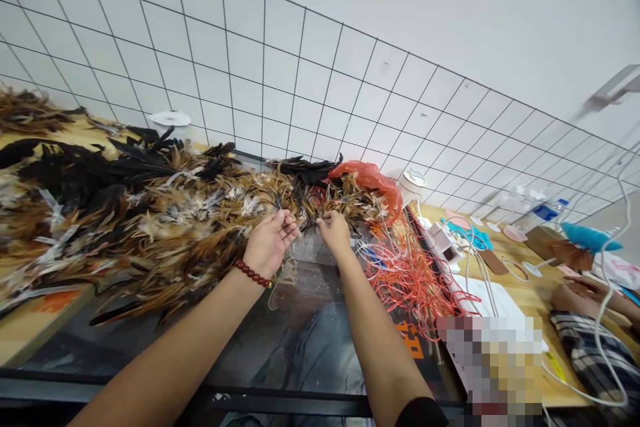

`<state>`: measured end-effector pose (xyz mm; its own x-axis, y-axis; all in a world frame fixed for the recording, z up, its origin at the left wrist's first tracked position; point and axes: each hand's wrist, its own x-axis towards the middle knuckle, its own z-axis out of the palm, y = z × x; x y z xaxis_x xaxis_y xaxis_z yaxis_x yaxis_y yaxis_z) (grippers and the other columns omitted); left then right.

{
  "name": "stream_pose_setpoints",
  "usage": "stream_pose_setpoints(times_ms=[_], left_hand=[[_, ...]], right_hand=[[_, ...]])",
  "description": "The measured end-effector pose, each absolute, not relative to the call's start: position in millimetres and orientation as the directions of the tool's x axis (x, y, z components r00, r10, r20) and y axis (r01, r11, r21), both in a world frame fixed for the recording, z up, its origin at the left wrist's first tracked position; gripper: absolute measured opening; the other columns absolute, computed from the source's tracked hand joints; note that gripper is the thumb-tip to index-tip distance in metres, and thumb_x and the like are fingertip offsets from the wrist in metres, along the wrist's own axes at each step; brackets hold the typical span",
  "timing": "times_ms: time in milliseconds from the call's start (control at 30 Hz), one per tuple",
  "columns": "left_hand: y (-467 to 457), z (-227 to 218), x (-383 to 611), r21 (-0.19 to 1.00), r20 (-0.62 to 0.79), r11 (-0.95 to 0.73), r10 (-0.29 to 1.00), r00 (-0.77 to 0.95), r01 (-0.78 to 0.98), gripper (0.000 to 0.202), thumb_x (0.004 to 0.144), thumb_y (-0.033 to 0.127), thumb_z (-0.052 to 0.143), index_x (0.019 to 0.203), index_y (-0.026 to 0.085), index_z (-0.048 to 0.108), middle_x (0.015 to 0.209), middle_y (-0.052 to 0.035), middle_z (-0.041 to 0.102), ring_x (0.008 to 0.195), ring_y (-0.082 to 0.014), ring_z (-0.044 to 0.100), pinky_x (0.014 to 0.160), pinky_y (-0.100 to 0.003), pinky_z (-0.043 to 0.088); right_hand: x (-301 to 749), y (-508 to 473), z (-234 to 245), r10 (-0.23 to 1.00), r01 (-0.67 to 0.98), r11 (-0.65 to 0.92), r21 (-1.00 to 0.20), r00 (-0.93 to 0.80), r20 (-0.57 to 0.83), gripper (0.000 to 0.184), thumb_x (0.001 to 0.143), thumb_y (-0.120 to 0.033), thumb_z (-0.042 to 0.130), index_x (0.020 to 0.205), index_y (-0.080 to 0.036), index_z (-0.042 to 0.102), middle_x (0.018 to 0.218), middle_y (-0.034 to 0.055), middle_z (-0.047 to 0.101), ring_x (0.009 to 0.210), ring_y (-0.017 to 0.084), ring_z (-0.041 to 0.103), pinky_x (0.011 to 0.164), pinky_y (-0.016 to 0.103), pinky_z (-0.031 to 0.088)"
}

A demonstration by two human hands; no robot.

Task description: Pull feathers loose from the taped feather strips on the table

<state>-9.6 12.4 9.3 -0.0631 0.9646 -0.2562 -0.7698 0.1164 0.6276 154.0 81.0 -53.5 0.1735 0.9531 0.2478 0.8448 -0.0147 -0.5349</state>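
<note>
Both hands work the feather pile at 12 o'clock on the counter. Left hand half-open, fingers curled among feathers; right hand pinches a small tuft. Sorting appears underway; separating strands calls for fine grip.

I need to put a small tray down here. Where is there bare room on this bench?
Bare wood shows at the near left corner of the table, below the feather pile. The dark glass between the forearms is open too. Crowded: red strings and cables on the right.
</note>
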Motion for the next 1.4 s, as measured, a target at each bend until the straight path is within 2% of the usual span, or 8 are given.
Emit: stream_pose_setpoints(times_ms=[200,367,467,633,900,1000,1100,1400], left_hand=[[13.4,5.6,-9.7,0.642,-0.199,0.050,0.974,-0.103,-0.765,0.009,0.086,0.014,0.057,0.080,0.010,0.062,0.064,-0.0001,0.059,0.055,-0.0083,0.058,0.061,-0.022,0.052],[11.9,4.9,-7.2,0.656,-0.202,0.050,0.973,-0.112,-0.753,0.007,0.084,0.015,0.059,0.080,0.010,0.062,0.063,-0.0003,0.059,0.055,-0.0081,0.057,0.060,-0.021,0.051],[10.4,6.5,-6.3,0.669,-0.203,0.055,0.973,-0.111,-0.741,0.008,0.083,0.017,0.061,0.080,0.010,0.062,0.064,-0.0003,0.058,0.056,-0.0083,0.057,0.060,-0.022,0.051],[10.2,5.4,-5.1,0.681,-0.200,0.061,0.974,-0.105,-0.730,0.007,0.081,0.017,0.063,0.080,0.011,0.063,0.064,-0.0003,0.058,0.056,-0.0085,0.057,0.060,-0.022,0.051],[12.0,2.4,-6.3,0.680,-0.193,0.048,0.974,-0.116,-0.732,0.010,0.078,0.019,0.066,0.081,0.010,0.063,0.064,-0.0004,0.059,0.057,-0.0086,0.057,0.061,-0.022,0.051],[11.9,3.8,-6.5,0.685,-0.210,0.044,0.968,-0.139,-0.727,0.010,0.078,0.020,0.067,0.080,0.010,0.063,0.063,0.0000,0.059,0.057,-0.0086,0.057,0.060,-0.021,0.051],[11.5,4.6,-6.0,0.685,-0.230,0.050,0.961,-0.151,-0.727,0.010,0.078,0.020,0.067,0.079,0.011,0.063,0.062,0.0006,0.058,0.056,-0.0082,0.057,0.060,-0.021,0.050],[13.6,0.4,-8.0,0.684,-0.200,0.029,0.968,-0.149,-0.729,0.013,0.077,0.021,0.069,0.081,0.011,0.064,0.062,0.0008,0.058,0.056,-0.0079,0.056,0.063,-0.023,0.050]], right_hand=[[145.3,80.1,-56.3,0.957,0.865,0.038,-0.500,0.113,0.268,0.021,0.078,-0.043,0.060,0.077,-0.022,0.064,0.085,0.0040,0.063,0.080,0.018,0.057,0.071,0.028,0.040],[171.0,83.4,-37.8,0.996,0.500,0.091,-0.861,-0.033,0.086,0.031,0.070,-0.044,0.066,0.059,-0.019,0.053,0.054,-0.0057,0.046,0.052,0.008,0.039,0.055,0.023,0.031],[187.5,79.0,-17.0,0.962,0.357,0.056,-0.932,-0.268,-0.045,0.038,0.065,-0.050,0.070,0.058,-0.017,0.053,0.047,-0.0077,0.041,0.046,0.006,0.032,0.049,0.022,0.025],[190.1,63.1,12.9,0.954,0.292,0.071,-0.954,-0.299,-0.020,0.031,0.062,-0.042,0.075,0.067,-0.016,0.060,0.051,-0.0066,0.050,0.046,0.005,0.038,0.048,0.020,0.028],[184.6,58.2,21.2,0.960,0.176,0.007,-0.984,-0.277,-0.042,0.028,0.063,-0.032,0.073,0.074,-0.019,0.051,0.062,-0.0018,0.065,0.051,0.009,0.057,0.049,0.018,0.039],[189.8,69.3,11.5,1.000,0.375,-0.001,-0.927,-0.029,-0.012,0.016,0.070,-0.027,0.064,0.081,-0.019,0.055,0.066,-0.0004,0.065,0.055,0.011,0.060,0.053,0.022,0.043],[190.8,77.7,1.8,0.969,0.676,0.021,-0.737,0.167,0.181,0.030,0.070,-0.020,0.063,0.099,-0.019,0.063,0.088,0.0039,0.070,0.074,0.015,0.064,0.072,0.029,0.049],[146.6,67.9,-29.2,0.966,0.946,0.227,-0.231,-0.188,0.179,0.019,0.081,-0.022,0.058,0.094,-0.027,0.072,0.105,0.0077,0.066,0.101,0.023,0.057,0.087,0.036,0.042]])
